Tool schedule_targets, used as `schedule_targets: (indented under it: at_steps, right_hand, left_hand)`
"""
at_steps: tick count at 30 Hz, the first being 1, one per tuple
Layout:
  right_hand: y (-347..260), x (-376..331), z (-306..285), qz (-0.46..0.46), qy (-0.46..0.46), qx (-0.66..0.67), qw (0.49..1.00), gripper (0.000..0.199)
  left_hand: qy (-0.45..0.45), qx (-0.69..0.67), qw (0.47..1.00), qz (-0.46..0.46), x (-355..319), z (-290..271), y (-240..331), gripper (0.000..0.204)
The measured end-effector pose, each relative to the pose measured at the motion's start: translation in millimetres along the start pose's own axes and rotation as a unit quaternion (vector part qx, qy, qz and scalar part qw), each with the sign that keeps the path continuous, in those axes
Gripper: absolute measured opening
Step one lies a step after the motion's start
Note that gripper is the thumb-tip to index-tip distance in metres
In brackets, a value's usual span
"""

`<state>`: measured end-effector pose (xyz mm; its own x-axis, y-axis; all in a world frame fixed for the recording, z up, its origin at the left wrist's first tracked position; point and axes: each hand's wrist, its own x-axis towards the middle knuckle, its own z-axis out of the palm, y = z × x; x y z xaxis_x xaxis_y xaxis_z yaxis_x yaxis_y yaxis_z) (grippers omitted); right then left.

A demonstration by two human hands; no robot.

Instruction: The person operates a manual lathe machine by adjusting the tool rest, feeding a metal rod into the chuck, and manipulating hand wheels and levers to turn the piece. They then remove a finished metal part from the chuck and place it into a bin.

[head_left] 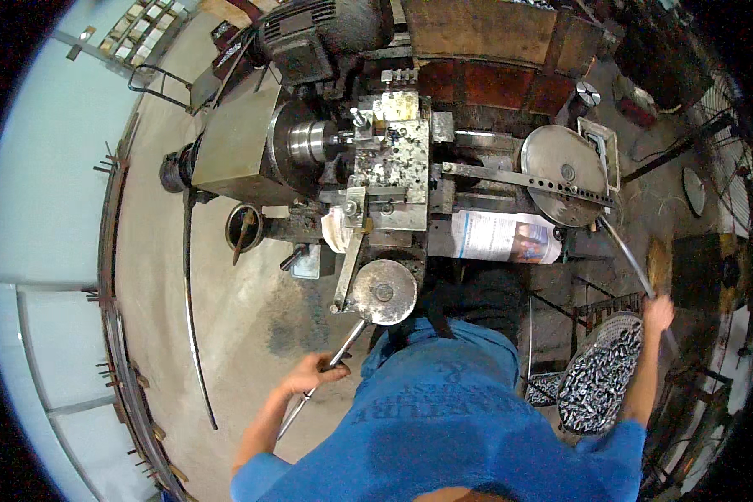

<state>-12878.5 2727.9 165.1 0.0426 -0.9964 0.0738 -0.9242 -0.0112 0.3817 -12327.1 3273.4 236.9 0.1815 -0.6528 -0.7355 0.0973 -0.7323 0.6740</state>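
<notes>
My left hand (314, 373) is closed around a metal lever (349, 341) that slants down from a small round disc (383, 292) at the front of a lathe. Out to the right, my right hand (658, 313) grips a longer lever (629, 253), which runs up to a large round disc (565, 174). A flat bar with a row of holes (527, 179) links this disc to the lathe's carriage (397, 159). Left of the carriage is the shiny chuck (308, 140); whether it turns I cannot tell.
A basket of small metal parts (598, 376) stands by my right forearm. Printed paper (506, 237) lies along the machine's front. A round pot with a brush (244, 227) sits at the left. A long rod (189, 309) slants down to the floor. The motor (322, 38) is behind.
</notes>
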Motion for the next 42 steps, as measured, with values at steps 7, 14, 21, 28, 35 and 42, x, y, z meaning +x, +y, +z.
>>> schedule_targets:
  at_steps: [7,14,21,28,35,42]
  right_hand:
    - [-72.8,80.9,-32.3,0.044,0.135,0.008,0.99,0.067]
    - [-120.8,-59.9,-40.0,-0.113,0.137,0.288,0.941,0.071]
    - [-147.2,-126.6,-52.2,-0.084,-0.017,0.353,0.932,0.039]
    - [-175.5,-72.7,-195.6,-0.21,0.105,0.418,0.878,0.036]
    - [-362.1,-97.3,-367.3,-0.544,0.188,0.517,0.633,0.039]
    - [-507.6,-135.4,-423.6,-0.64,0.182,0.164,0.728,0.022]
  left_hand:
    - [0.26,0.309,0.915,0.031,88.1,-113.2,28.6,0.052]
    - [0.326,0.576,0.749,0.025,173.0,-199.6,-33.9,0.04]
    - [0.642,0.399,0.654,-0.026,254.8,-160.3,-124.5,0.04]
    - [0.451,0.493,0.742,0.051,195.8,-181.8,-66.5,0.033]
    - [0.327,0.318,0.888,0.055,121.9,-207.0,-35.4,0.041]
    - [0.647,0.286,0.706,0.04,-73.2,-257.5,14.3,0.031]
